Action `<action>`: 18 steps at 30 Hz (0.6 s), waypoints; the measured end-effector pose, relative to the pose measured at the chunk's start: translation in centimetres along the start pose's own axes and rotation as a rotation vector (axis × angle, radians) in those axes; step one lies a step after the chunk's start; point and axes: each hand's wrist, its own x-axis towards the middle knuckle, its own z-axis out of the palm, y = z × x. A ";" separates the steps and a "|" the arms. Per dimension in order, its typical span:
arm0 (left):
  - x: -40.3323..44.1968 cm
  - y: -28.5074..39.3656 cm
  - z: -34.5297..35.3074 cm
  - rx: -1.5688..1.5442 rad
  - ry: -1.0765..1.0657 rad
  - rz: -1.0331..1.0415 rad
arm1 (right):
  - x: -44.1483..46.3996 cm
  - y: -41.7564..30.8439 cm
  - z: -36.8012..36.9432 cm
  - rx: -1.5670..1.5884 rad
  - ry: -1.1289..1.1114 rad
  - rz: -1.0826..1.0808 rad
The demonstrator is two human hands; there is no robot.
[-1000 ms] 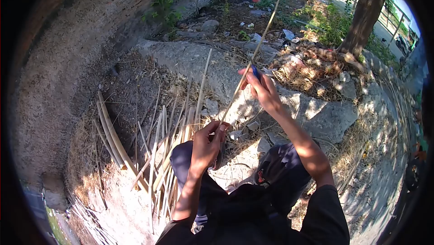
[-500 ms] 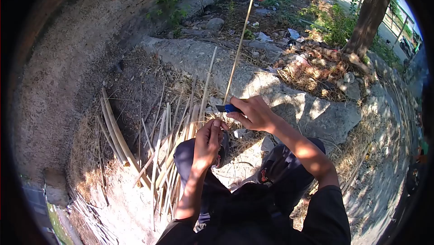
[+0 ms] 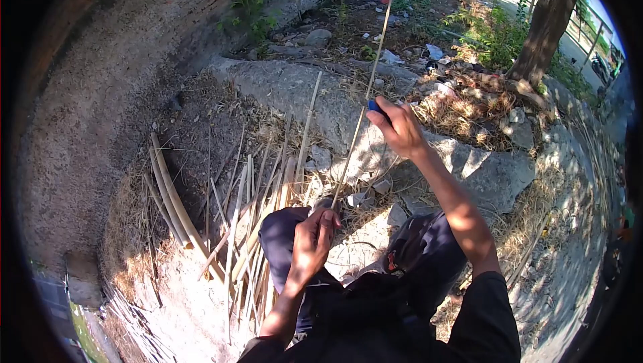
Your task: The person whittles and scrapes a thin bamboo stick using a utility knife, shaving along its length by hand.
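Observation:
A long thin pale strip (image 3: 357,127) slants from my lap up towards the top of the view. My left hand (image 3: 313,241) is closed on its lower end, above my left knee. Farther up, my right hand (image 3: 396,124) is closed round a small tool with a blue handle (image 3: 373,106), held against the strip; the tool's blade cannot be made out. Many split pale sticks (image 3: 242,229) lie fanned on the ground left of my left knee, beside thicker curved pieces (image 3: 173,189).
A rough wall (image 3: 100,95) rises on the left. Ahead lies a long stone ledge (image 3: 288,92) with dry grass (image 3: 469,112) and litter behind it. A tree trunk (image 3: 548,21) stands at the upper right. Loose rocks (image 3: 360,198) lie near my feet.
Over the last second, my right hand came down the strip near my left hand, then moved back up and away. My left hand is lower, and the strip's far tip now shows.

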 end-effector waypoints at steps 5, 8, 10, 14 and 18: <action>-4.8 0.2 -2.0 0.148 -0.055 -0.134 | 2.9 5.4 -2.9 -0.034 0.297 0.076; -7.8 -2.1 -4.2 0.112 -0.036 -0.187 | 3.0 9.7 -4.5 0.283 0.370 0.337; -8.1 -2.4 -5.2 0.127 -0.007 -0.193 | 1.8 8.7 -5.1 0.800 0.293 0.424; -6.8 -2.0 -4.8 0.072 0.060 -0.179 | 0.4 1.9 -1.8 0.982 -0.002 0.700; -4.2 0.5 -2.6 0.112 0.042 -0.032 | -0.6 -3.1 0.9 1.022 -0.106 0.565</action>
